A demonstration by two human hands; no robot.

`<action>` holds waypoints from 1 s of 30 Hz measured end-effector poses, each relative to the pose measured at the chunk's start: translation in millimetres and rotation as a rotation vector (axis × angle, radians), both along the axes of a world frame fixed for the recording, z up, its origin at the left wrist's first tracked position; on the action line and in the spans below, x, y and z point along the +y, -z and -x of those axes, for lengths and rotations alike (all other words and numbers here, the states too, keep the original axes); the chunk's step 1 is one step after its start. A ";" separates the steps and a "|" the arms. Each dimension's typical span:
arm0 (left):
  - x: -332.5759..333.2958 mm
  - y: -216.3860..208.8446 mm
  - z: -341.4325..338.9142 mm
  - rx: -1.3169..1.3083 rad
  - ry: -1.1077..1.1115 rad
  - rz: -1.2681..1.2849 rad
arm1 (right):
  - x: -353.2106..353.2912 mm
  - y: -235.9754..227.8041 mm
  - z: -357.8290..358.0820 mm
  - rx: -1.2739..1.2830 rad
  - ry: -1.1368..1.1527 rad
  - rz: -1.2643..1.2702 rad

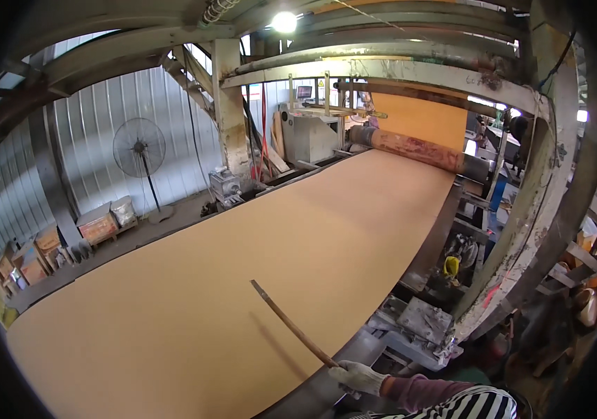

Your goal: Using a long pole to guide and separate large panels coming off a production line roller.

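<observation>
My right hand [358, 378], in a pale work glove below a purple sleeve, is closed around one end of a thin, slightly bent wooden stick [288, 324]. The stick reaches up and to the left over a wide tan sheet [221, 279]. Its far end seems raised above the surface, with a shadow lying to its left. The broad sheet runs from the near left back to a large reddish-brown roller [417, 149]. My left hand is out of sight.
A white-painted steel post [521, 244] and a metal block [425, 318] stand along the sheet's right side. On the left are a motor unit [225, 186], a standing fan [139, 147] and boxes [97, 223]. A beam [382, 70] crosses overhead.
</observation>
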State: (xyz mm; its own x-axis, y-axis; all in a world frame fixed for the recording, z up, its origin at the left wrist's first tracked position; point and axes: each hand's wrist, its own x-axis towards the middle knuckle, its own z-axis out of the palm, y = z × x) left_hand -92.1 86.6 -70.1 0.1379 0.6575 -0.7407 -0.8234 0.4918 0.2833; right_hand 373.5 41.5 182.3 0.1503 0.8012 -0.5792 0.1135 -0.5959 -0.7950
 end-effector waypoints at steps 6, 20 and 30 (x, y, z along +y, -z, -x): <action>-0.1 -46.8 -49.5 0.102 -0.275 -0.068 | 35.1 27.2 -75.4 0.017 0.032 -0.087; 44.4 -66.3 -267.9 -0.084 0.339 -0.009 | 156.9 32.6 -170.7 0.285 -0.184 -0.071; 14.6 -147.9 -154.7 0.171 -0.120 0.015 | 259.8 24.6 -253.0 0.277 -0.258 0.041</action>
State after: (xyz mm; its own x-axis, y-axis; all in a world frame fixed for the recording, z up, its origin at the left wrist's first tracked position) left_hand 62.6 101.3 77.8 -0.0695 0.6502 -0.7566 -0.8167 0.3985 0.4174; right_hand 626.4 301.3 157.6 -0.2196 0.7679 -0.6017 0.0482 -0.6075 -0.7929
